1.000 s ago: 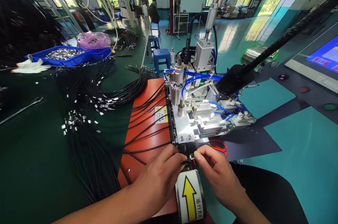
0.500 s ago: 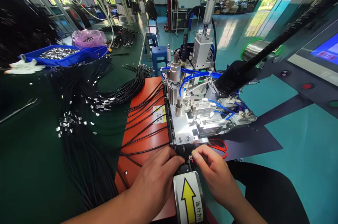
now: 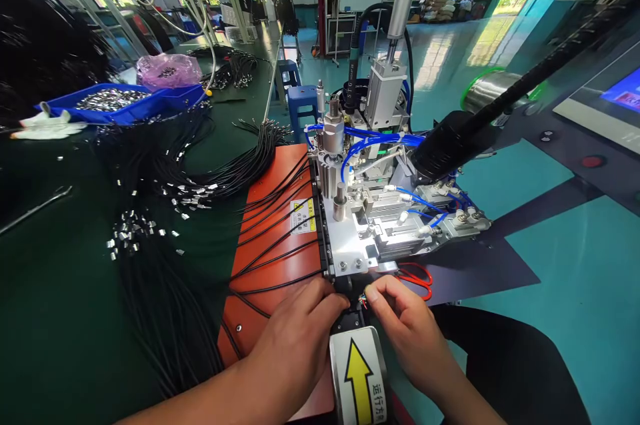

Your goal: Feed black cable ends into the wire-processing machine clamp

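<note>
My right hand is closed in a pinch on the thin coloured wires at a black cable's end. Just left of it, my left hand rests over the edge of the orange-red plate, thumb and forefinger drawn together at the same cable; the fingers hide most of that cable. Both hands are at the near end of the machine's dark cable track. Several black cables lie across the plate, their ends in the track. A yellow arrow sign stands just below the hands.
The metal machine with blue air tubes stands ahead. Red-handled scissors lie right of it. Bundled black cables with metal-tipped ends cover the green table at left, near a blue tray of small metal parts. A control panel is at right.
The view has shifted very slightly. Both hands stay in the same place, and the coloured wires show a little more beside the right fingertips.
</note>
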Demonstrator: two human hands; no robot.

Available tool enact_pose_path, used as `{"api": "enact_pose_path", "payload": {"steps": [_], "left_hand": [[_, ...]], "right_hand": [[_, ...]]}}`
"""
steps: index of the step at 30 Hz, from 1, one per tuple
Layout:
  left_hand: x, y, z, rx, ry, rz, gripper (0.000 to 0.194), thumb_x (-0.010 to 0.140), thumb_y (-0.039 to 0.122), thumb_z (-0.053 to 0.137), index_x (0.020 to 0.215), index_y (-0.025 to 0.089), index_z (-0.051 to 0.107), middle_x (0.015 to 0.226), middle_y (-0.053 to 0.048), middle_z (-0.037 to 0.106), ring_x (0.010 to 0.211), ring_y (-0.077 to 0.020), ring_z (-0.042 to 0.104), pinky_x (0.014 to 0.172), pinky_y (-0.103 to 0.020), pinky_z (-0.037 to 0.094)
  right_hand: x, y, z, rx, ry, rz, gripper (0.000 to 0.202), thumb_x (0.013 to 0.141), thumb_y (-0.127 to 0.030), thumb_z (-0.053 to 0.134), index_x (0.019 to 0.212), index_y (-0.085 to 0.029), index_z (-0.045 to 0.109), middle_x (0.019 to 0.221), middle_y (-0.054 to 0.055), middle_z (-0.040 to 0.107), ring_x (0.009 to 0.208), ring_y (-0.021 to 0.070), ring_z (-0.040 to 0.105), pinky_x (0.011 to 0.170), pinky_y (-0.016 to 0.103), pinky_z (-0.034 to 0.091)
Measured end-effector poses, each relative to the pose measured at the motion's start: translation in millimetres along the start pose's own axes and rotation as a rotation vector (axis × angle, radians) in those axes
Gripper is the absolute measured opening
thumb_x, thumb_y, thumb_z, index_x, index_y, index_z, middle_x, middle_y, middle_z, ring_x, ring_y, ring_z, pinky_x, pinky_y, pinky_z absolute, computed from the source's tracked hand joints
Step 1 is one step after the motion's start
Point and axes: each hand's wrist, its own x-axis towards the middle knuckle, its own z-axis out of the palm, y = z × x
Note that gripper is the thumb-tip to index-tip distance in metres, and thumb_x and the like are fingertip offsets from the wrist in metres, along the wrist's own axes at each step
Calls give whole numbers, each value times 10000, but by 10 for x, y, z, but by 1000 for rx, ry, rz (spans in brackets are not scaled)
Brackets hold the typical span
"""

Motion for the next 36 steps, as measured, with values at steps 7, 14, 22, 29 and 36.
{"api": "enact_pose_path", "payload": {"steps": [7,14,22,29,36], "left_hand": [[-14,-3,15,0,4,-10,315,901,-2,472,1079,226,595,990,-42,570,880,-197,556,737,-298,457],[-13,4,-4,-59,-22,-28,329,891,-22,423,1067,210,575,1000,-52,555,880,-195,540,749,-305,458],[-1,1,-11,-70,-23,-29,321,896,-23,417,1056,206,575,992,-54,551,876,-198,533,742,-307,459],[8,16,-18,-49,-27,-24,340,881,-30,441,1079,209,580,998,-54,557,884,-206,539,742,-313,469],[-16,-2,-3,-60,-16,-32,327,896,-29,431,1058,208,587,1000,-57,548,886,-200,534,751,-310,463]], "right_hand": [[-11,25,1,4,3,12,335,981,-505,476,827,-229,585,757,-28,585,727,164,544,655,261,430],[-12,11,2,13,5,-1,335,988,-491,469,817,-225,580,755,-20,585,725,170,549,656,264,431],[2,30,13,5,8,-4,333,990,-489,475,822,-224,584,762,-19,589,724,166,553,654,261,430],[-8,30,18,4,3,-11,331,994,-491,466,829,-228,580,767,-20,595,733,168,554,662,265,441],[-18,40,39,15,31,-14,328,983,-499,471,826,-229,569,739,-13,571,674,165,541,572,252,435]]}}
